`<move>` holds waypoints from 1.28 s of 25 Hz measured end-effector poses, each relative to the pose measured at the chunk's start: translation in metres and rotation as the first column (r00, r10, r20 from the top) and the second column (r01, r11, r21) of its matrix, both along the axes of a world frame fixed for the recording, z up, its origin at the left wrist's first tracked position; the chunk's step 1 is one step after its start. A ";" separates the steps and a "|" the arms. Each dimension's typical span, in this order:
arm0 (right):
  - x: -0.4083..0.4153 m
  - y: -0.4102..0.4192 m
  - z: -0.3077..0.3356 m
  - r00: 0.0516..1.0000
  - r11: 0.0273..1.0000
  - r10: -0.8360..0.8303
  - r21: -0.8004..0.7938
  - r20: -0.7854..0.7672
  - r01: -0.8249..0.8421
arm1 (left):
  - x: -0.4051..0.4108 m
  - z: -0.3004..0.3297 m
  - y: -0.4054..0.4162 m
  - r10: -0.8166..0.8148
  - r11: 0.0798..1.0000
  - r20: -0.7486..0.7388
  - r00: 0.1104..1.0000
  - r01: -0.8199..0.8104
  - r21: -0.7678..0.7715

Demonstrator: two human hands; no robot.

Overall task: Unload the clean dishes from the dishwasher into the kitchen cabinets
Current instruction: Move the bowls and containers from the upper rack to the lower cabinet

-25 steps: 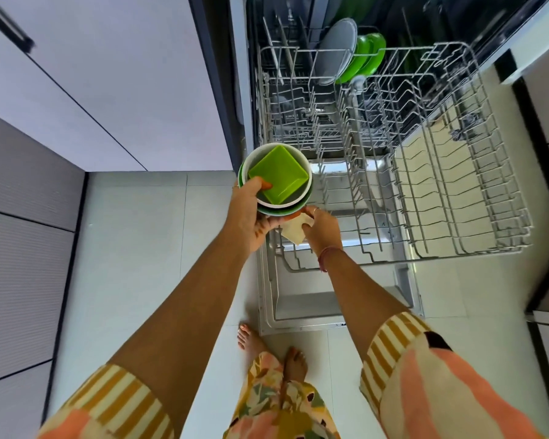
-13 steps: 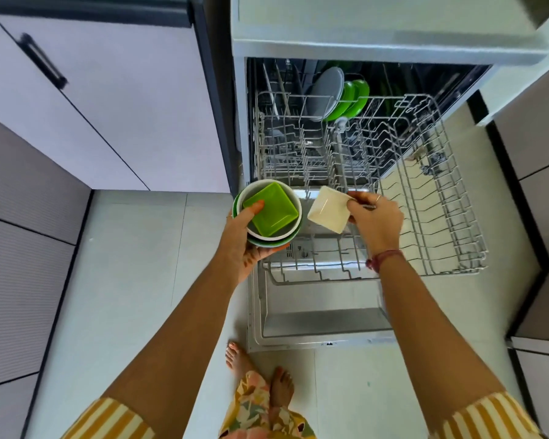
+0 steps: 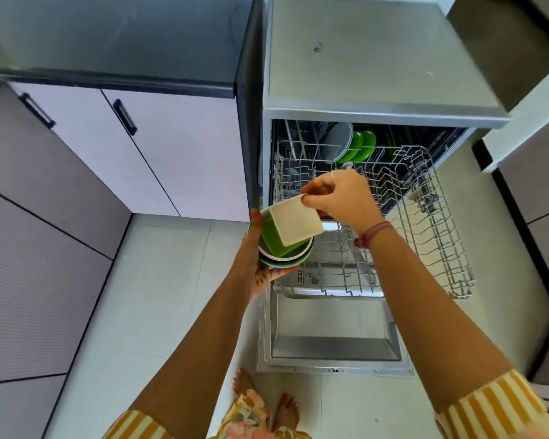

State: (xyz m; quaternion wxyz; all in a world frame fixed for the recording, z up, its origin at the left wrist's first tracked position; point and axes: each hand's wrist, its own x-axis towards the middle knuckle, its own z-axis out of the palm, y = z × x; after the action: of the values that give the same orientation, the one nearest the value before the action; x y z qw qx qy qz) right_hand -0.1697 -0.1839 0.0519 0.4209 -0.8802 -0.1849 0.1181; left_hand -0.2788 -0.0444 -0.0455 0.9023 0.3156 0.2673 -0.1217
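Cream dish [image 3: 297, 223] now over bowl stack [image 3: 286, 255], pinched by right hand [image 3: 341, 198]

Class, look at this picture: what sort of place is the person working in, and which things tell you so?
Most likely a home kitchen. An open dishwasher has its wire rack pulled out, green plates stand inside, and lilac cabinet doors sit under a dark countertop.

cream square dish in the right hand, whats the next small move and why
Probably lower the cream square dish into the green square dish and let go. The right hand pinches it tilted just above the stack of bowls that the left hand holds, so nesting it would free the right hand for the plates still racked.
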 end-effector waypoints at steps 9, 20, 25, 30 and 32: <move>-0.027 0.067 0.000 0.995 0.988 0.092 -0.126 0.026 -0.088 | -0.027 0.018 0.049 -0.005 0.999 -0.007 1.000 0.005 0.049; -0.037 0.226 0.003 0.997 0.996 0.065 -0.054 -0.045 -0.067 | -0.042 0.050 0.209 0.009 0.987 -0.047 0.999 -0.002 0.159; -0.033 0.327 -0.001 0.985 0.994 0.105 0.040 -0.137 -0.100 | -0.042 0.056 0.306 0.089 0.973 -0.072 0.993 -0.072 0.220; -0.013 0.405 -0.012 0.950 0.981 0.148 0.164 -0.275 -0.106 | -0.028 0.047 0.377 0.192 0.962 -0.127 0.973 -0.161 0.222; 0.004 0.433 -0.020 0.916 0.969 0.165 0.233 -0.365 -0.082 | -0.016 0.041 0.403 0.217 0.957 -0.144 0.965 -0.182 0.225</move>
State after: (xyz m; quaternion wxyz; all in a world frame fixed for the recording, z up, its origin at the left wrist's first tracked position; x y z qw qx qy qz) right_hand -0.1654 0.2492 0.0318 0.5324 -0.7765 -0.1665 0.2930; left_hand -0.2947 0.3588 -0.0044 0.8459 0.3692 0.3841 -0.0269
